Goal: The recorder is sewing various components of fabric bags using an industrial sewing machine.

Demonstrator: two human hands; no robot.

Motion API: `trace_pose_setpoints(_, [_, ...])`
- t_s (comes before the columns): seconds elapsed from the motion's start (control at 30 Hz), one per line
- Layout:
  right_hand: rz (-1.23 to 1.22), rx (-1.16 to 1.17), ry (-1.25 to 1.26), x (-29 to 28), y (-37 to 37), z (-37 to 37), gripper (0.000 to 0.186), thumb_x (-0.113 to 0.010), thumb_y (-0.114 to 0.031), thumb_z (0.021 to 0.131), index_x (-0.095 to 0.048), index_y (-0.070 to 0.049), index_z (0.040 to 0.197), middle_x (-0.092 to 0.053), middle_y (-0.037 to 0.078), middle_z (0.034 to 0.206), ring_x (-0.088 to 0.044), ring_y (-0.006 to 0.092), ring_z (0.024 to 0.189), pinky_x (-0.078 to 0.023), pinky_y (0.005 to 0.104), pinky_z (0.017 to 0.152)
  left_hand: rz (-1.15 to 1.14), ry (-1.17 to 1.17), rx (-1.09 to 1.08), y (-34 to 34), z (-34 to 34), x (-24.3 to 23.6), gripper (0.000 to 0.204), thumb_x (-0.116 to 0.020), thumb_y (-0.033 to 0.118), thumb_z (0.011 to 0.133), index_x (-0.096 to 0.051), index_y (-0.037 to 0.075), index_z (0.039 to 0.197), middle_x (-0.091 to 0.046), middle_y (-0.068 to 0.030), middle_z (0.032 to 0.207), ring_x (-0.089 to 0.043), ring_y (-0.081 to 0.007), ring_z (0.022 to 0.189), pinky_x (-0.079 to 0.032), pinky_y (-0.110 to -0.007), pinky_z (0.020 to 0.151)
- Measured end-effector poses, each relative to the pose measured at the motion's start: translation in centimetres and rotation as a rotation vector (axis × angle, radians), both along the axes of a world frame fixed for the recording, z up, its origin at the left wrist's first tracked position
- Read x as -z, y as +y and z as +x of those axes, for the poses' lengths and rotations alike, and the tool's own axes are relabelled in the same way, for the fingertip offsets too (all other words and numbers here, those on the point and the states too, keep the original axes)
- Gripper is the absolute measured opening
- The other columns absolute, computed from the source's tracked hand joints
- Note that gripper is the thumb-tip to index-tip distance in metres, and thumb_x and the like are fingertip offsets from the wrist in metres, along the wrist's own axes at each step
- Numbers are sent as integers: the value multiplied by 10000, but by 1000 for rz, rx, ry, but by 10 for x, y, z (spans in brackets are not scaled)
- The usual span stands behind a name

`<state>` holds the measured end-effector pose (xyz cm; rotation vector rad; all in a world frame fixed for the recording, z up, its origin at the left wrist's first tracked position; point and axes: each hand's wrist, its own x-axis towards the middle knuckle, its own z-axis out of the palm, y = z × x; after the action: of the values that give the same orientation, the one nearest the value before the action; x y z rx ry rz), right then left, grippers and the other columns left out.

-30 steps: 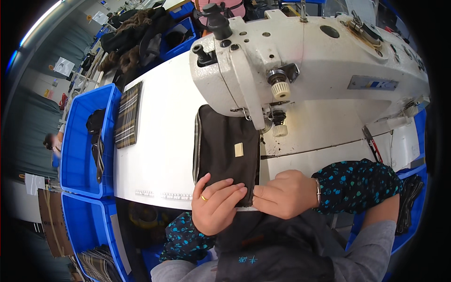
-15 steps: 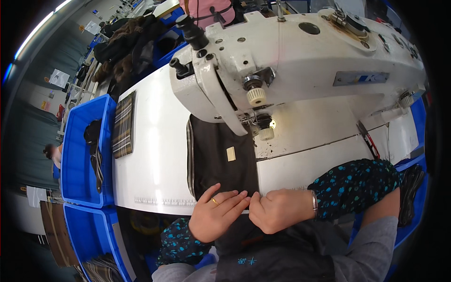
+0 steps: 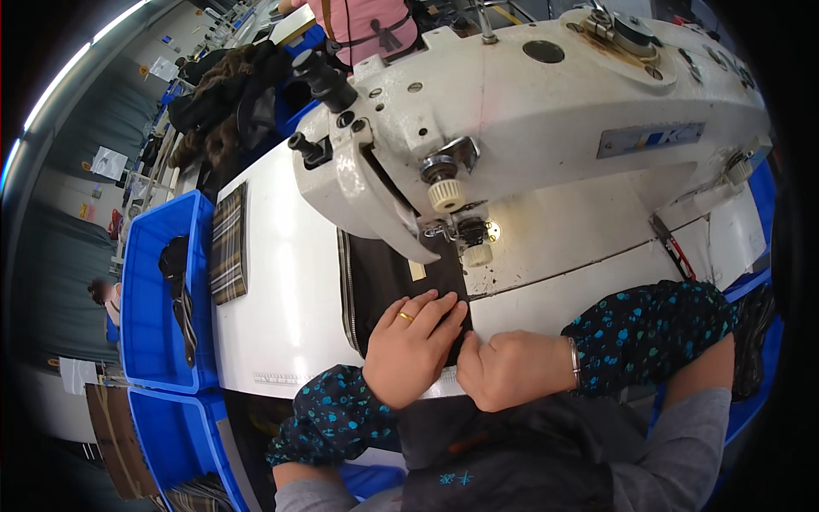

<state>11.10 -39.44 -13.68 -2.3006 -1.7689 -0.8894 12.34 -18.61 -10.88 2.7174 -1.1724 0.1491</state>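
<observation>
**Black fabric piece with a silver zip [image 3: 384,290] is lying mid-frame, progress hard to judge**

The left hand [image 3: 408,352] is lying open on it; the right hand [image 3: 516,367] is resting curled just beside, at its right edge, any pinch hidden. The zip is already edging its left side; remaining stitching cannot be told. The white metal sewing machine [image 3: 546,111], upper right, is covering its far end and obscuring the needle.

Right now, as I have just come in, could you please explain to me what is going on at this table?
A person is working at a white sewing machine. The left hand rests, fingers extended, on dark fabric with a zipper along its left side. The right hand is curled at the fabric's near right edge; whether it pinches it is unclear. The fabric's far end is hidden behind the machine. To the left, plaid cloth lies on the table, beside a blue bin.
</observation>
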Motion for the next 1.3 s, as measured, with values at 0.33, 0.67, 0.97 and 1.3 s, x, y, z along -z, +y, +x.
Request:
trace_pose_setpoints(0.33, [3, 103, 73, 11, 2, 35, 203, -635, -152, 780, -671, 44, 816, -673, 254, 831, -628, 197, 503, -504, 297, 437, -78, -85, 36, -1, 42, -1, 421, -731, 51, 748, -726, 62, 1169, -669, -89, 1124, -651, -305, 1061, -538, -413, 933])
trace_pose_setpoints(0.67, [76, 198, 147, 17, 1, 65, 197, -642, -137, 801, -683, 40, 878, -696, 220, 866, -647, 199, 523, -500, 332, 440, -224, -26, 35, 10, 66, 0, 255, -769, 86, 760, -731, 43, 1008, -695, -99, 1034, -655, -355, 995, -488, -481, 950])
trace_pose_setpoints(0.97, [156, 277, 414, 1, -17, 72, 136, -669, -177, 811, -683, -76, 900, -650, 73, 779, -630, 218, 544, -457, 374, 460, -40, -199, 78, 15, 56, 6, 361, -700, 3, 720, -730, 121, 1059, -658, 2, 972, -678, -206, 972, -507, -480, 1014])
trace_pose_setpoints(1.3, [147, 193, 488, 5, -15, 69, 140, -686, -163, 800, -711, -129, 933, -546, 42, 564, -592, 249, 489, -430, 408, 450, -89, -224, 131, 13, 55, 6, 337, -703, 53, 707, -755, 119, 1034, -646, 3, 959, -666, -199, 926, -551, -447, 933])
